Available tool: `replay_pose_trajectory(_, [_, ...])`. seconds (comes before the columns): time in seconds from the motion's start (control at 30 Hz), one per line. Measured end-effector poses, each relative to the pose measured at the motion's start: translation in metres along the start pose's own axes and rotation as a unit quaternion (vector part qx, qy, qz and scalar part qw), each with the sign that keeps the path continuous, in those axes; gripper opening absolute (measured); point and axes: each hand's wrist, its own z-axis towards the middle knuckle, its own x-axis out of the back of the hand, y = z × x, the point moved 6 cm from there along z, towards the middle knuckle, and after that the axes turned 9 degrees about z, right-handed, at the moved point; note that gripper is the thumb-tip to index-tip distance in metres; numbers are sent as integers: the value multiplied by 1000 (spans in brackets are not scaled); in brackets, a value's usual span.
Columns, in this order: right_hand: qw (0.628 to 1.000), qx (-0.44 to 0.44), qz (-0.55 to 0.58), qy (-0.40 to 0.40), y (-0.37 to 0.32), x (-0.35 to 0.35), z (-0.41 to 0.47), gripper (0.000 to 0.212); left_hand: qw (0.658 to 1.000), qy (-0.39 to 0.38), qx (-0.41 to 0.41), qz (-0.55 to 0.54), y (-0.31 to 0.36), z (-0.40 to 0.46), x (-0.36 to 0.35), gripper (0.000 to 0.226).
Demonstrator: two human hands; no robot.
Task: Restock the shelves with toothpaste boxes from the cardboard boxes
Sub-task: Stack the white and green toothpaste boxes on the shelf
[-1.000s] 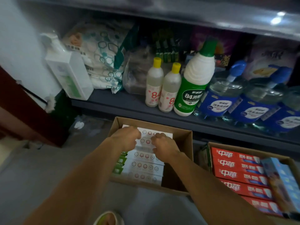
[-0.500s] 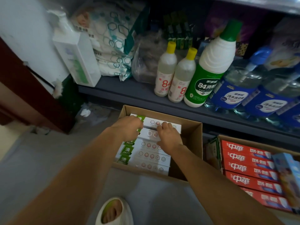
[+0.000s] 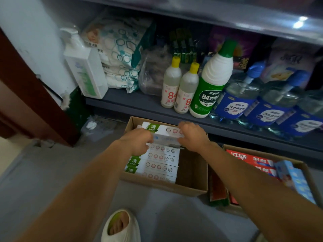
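White-and-green toothpaste boxes (image 3: 164, 135): your left hand (image 3: 138, 142) and right hand (image 3: 192, 135) clamp small stack by its ends, raised above rows left in cardboard box (image 3: 190, 172) on floor. Beyond your hands: shelf (image 3: 122, 103), yellow-capped bottles (image 3: 172, 82). Right of your right hand: second carton, red toothpaste boxes (image 3: 248, 158).

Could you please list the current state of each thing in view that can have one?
Left hand: closed on the left end of the lifted toothpaste boxes.
Right hand: closed on their right end.
Lifted toothpaste boxes: raised above the rows below.
Cardboard box: open, partly filled, right side bare.
Second cardboard box: open, holding red cartons.
Green-capped bottle: upright, capped.
Yellow-capped bottles: upright, capped.
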Motion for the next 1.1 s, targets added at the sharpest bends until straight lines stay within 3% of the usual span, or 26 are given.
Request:
replay_pose_trajectory(0.3, [996,14,42,82,9,40,23,33,1000,-23,-2,11,10,33,-26,44])
replay_pose_trajectory(0.63, [996,20,43,73,26,22,54,33,999,51,-2,12,11,87,-47,61])
replay_pose_trajectory(1.1, [996,26,50,74,29,17,56,36,987,122,36,102,21,77,-53,56])
